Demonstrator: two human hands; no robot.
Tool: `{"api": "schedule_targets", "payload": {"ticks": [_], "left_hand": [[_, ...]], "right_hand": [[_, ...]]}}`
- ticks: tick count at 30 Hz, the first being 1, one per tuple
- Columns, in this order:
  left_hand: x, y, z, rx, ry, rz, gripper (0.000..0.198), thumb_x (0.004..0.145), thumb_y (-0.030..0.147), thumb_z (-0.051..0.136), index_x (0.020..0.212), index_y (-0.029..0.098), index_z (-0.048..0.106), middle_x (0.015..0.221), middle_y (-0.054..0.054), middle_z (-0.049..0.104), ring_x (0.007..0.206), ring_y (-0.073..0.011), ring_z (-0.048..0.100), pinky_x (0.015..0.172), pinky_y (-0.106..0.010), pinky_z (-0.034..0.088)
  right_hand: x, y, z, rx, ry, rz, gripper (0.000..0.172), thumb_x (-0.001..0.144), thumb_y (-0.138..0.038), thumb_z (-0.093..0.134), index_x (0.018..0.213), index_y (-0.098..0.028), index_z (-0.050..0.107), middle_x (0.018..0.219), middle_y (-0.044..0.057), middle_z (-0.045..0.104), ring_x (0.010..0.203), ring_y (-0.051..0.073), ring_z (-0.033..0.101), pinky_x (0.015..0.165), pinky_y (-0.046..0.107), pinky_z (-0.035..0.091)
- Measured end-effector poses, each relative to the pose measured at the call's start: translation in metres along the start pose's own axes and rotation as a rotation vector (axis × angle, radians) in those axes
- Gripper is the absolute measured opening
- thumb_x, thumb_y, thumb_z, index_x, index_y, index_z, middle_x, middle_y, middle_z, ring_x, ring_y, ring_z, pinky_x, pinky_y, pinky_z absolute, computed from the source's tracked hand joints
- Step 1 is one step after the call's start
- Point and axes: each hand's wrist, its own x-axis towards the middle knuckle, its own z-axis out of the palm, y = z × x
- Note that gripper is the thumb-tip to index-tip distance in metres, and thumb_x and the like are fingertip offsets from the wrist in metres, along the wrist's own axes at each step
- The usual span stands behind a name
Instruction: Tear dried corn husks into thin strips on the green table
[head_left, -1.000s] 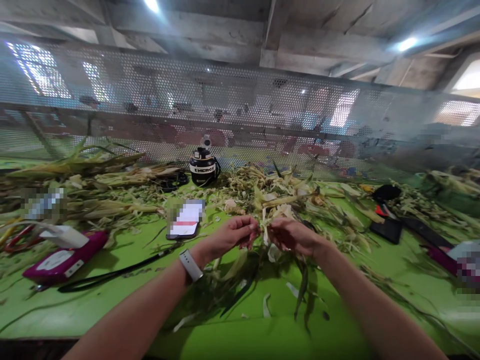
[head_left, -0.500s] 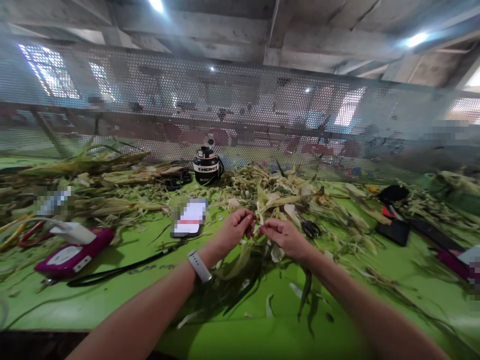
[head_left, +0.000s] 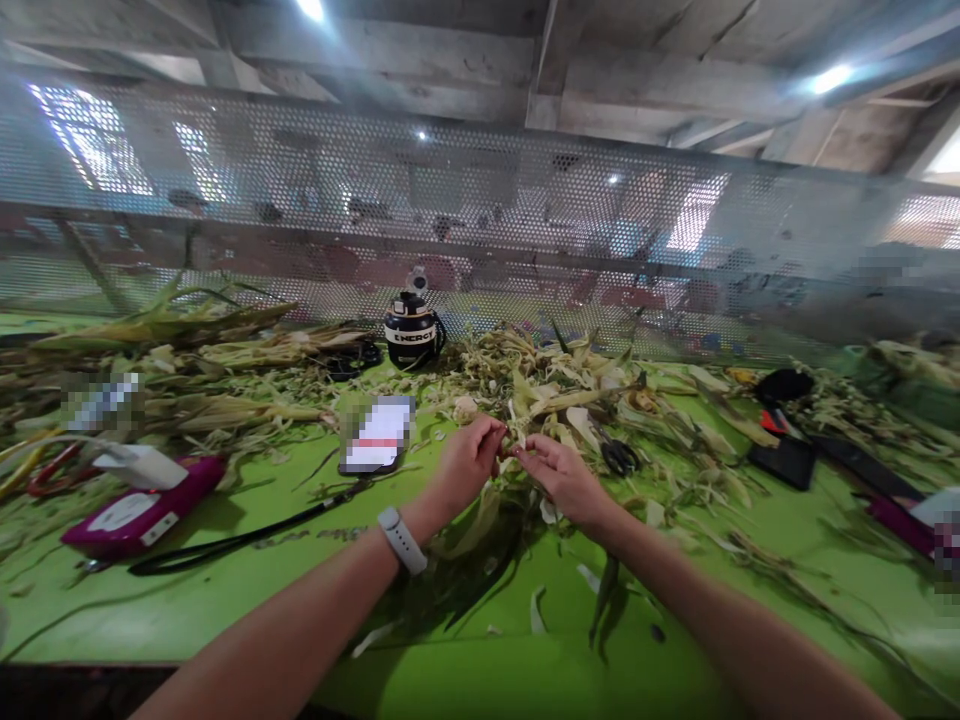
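Note:
My left hand [head_left: 471, 462], with a white watch band on its wrist, is closed in a pinch above the green table. My right hand [head_left: 568, 480] faces it, thumb and fingers pinching too. A thin, pale strip of corn husk [head_left: 517, 450] runs between the two sets of fingertips; its ends are hidden by the fingers. Below the hands hang and lie longer green-yellow husk leaves [head_left: 469, 530]. A heap of dry corn husks [head_left: 555, 385] spreads just beyond my fingers. Black-handled scissors [head_left: 621, 458] lie to the right of my right hand.
Left of my hands lie a phone [head_left: 380, 432], a black strap [head_left: 247, 540] and a magenta box with a white plug [head_left: 142, 505]. A black jug [head_left: 412, 335] stands behind. More husks [head_left: 187, 325] lie left; a black pouch [head_left: 784, 460] is right. A perforated screen [head_left: 480, 210] closes the back.
My hands have shifted slightly and remain close together. My right hand has turned a little, with its fingers nearer the left fingertips. The surroundings stay the same apart from a small view shift.

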Motion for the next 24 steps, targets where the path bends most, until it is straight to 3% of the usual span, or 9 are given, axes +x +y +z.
{"api": "schedule_targets", "payload": {"ticks": [4,10,14,18,24], "left_hand": [[-0.002,0.002,0.0,0.04,-0.053,0.053,0.028,0.091,0.035,0.039,0.072,0.019,0.052,0.055,0.004,0.051,0.051,-0.01,0.047,0.055,-0.022,0.036],[-0.001,-0.001,0.001,-0.085,-0.139,0.052,0.023,0.089,0.035,0.042,0.079,0.018,0.054,0.06,0.003,0.053,0.049,-0.0088,0.05,0.052,-0.02,0.039],[0.0,-0.002,0.001,-0.097,-0.121,0.018,0.02,0.088,0.033,0.043,0.079,0.018,0.053,0.063,0.003,0.056,0.048,-0.0086,0.051,0.05,-0.02,0.039],[-0.001,0.0,-0.002,0.059,-0.044,0.054,0.021,0.088,0.031,0.043,0.076,0.018,0.054,0.059,0.003,0.056,0.05,-0.0097,0.051,0.053,-0.021,0.037],[-0.004,0.005,-0.002,0.255,-0.004,0.099,0.022,0.089,0.027,0.04,0.074,0.019,0.054,0.057,0.001,0.056,0.053,-0.0123,0.05,0.058,-0.024,0.034]], "right_hand": [[-0.003,-0.008,0.001,0.257,0.08,0.106,0.036,0.07,-0.05,0.067,0.083,-0.018,0.056,0.044,-0.013,0.024,0.035,0.003,0.015,0.034,0.018,0.012],[-0.002,-0.012,-0.005,0.339,0.134,0.089,0.036,0.065,-0.046,0.072,0.08,-0.017,0.058,0.04,-0.014,0.025,0.033,0.001,0.014,0.033,0.016,0.012],[-0.001,-0.009,-0.004,0.245,0.116,0.05,0.036,0.067,-0.048,0.069,0.082,-0.017,0.06,0.043,-0.013,0.027,0.033,0.002,0.016,0.033,0.018,0.012],[-0.001,-0.007,-0.002,0.041,0.09,-0.014,0.036,0.071,-0.05,0.065,0.081,-0.016,0.063,0.044,-0.01,0.031,0.036,0.004,0.022,0.035,0.02,0.015],[0.0,-0.006,-0.003,-0.176,0.045,-0.125,0.031,0.076,-0.047,0.059,0.075,-0.016,0.065,0.056,-0.002,0.05,0.054,0.01,0.043,0.049,0.022,0.032]]}}
